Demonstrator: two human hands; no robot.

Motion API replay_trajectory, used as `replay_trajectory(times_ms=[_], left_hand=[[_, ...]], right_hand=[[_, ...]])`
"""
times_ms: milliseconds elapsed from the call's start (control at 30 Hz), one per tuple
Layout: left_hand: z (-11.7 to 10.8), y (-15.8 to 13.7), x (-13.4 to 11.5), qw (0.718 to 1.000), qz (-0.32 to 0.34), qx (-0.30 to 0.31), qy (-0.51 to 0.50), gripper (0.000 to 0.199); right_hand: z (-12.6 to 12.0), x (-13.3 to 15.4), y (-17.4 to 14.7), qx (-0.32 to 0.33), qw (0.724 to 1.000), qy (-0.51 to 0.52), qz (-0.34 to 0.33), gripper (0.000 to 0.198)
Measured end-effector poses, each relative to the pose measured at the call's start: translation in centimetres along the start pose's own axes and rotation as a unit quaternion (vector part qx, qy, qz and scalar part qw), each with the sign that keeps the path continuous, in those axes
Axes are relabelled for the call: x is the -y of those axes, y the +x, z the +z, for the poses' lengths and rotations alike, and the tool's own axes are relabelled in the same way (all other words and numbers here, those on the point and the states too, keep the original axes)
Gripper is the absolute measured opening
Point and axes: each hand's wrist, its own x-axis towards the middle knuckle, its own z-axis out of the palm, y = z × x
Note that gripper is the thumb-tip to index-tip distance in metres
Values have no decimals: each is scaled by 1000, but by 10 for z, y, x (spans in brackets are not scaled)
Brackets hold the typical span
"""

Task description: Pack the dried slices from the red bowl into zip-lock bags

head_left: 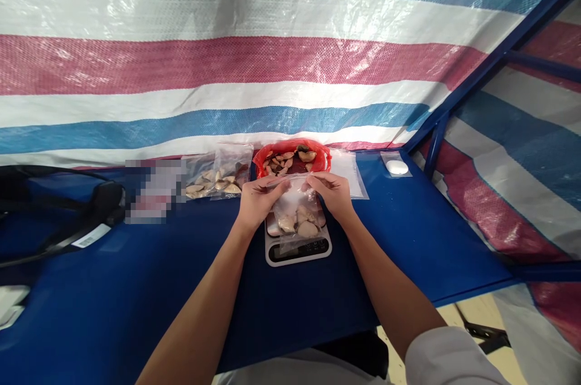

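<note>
Both of my hands grip the top edge of a clear plastic bag (297, 206), which has several pale, flat dried slices at its bottom. My left hand (261, 197) pinches the bag's left corner between thumb and fingers; my right hand (333, 192) pinches the right corner. The bag hangs over a white kitchen scale (298, 258) and partly covers its plate and dark display. I cannot tell whether it touches the scale. Just behind my hands is a red plastic bag (327, 158), open at the top, with brownish dried pieces (284, 161) inside.
Filled clear bags (220, 182) lie left of the red bag. Flat clear bags (351, 173) lie to its right, and a white oval case (396, 167) sits farther right. A black strap bag (102, 206) rests on the blue table (172, 288). Striped tarpaulin (227, 64) rises behind.
</note>
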Motion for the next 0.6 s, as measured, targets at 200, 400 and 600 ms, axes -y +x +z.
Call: replay_trajectory(times_ms=[200,400,600], left_hand=[[2,0,-5,1000,-6,7,-4,36],[2,0,1,1000,-11,-9,-6,36],[3,0,4,1000,-5,-14,0,38]], right_hand=[[-1,-6,-1,5,998,-48,-31,27],[4,-9,-3,1,999,-31,-37,25],[5,-10,-3,12,999,-37,-24,26]])
